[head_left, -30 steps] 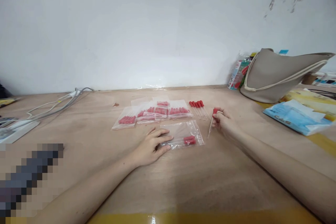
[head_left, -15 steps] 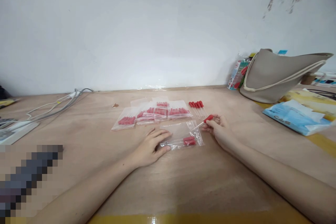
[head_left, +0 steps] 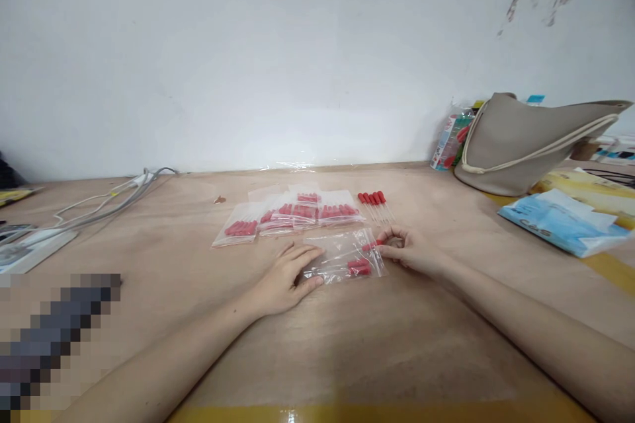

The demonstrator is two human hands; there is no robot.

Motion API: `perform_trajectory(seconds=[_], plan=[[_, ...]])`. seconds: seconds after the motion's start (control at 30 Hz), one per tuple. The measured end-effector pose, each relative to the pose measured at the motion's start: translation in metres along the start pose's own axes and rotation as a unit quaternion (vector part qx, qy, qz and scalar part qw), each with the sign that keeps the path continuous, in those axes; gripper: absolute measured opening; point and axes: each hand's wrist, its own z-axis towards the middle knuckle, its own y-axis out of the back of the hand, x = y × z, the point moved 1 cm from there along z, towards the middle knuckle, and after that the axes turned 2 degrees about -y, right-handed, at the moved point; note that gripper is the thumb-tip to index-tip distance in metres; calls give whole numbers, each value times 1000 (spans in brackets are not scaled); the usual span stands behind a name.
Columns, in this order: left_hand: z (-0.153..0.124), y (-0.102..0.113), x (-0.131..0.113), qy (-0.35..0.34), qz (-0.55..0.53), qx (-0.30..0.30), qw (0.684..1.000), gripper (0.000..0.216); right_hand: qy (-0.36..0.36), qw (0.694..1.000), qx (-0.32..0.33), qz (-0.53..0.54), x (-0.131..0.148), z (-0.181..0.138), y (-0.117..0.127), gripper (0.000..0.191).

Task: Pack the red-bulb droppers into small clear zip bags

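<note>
A clear zip bag (head_left: 333,250) lies flat on the table with red-bulbed droppers (head_left: 358,268) inside. My left hand (head_left: 285,277) rests at its left end, fingers stretched out on the upper corner and the thumb apart at the lower one. At the bag's right end, my right hand (head_left: 404,248) pinches the red bulb of a dropper (head_left: 371,246). Most of this dropper is inside the bag mouth, its thin stem pointing left. Behind the right hand, several loose droppers (head_left: 372,198) lie side by side, bulbs toward the wall.
Filled bags of droppers (head_left: 292,211) lie overlapping behind the open bag. A grey bag (head_left: 516,145) and a blue tissue pack (head_left: 546,221) are at the right. Cables (head_left: 114,201) and a white power strip (head_left: 40,248) lie at the left. A pixelated patch covers the lower left.
My right hand has moved left and slightly down, sliding the dropper from the bag's mouth into the bag. My left hand has stayed in place.
</note>
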Motion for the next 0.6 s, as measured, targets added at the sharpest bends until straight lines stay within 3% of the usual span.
perform_trajectory(seconds=[0.1,0.2,0.27,0.4,0.47,0.53,0.6], plan=[[1,0,0,0,2,1,1000,43,66,997,-11,-46,0,0,-10,30],[1,-1,0,-3,3,3,1000,43,81,994,-2,-77,0,1,-17,26],[1,-1,1,-4,4,3,1000,43,91,992,20,-85,3,0,-18,25],[1,-1,0,-4,4,1,1000,41,178,973,85,-122,14,-4,-15,25],[0,-1,0,-3,4,4,1000,40,141,978,90,-126,15,-3,-8,25],[0,-1,0,-1,6,9,1000,39,64,989,33,-130,12,6,4,27],[0,-1,0,2,8,12,1000,39,18,983,-83,-165,8,21,21,27]])
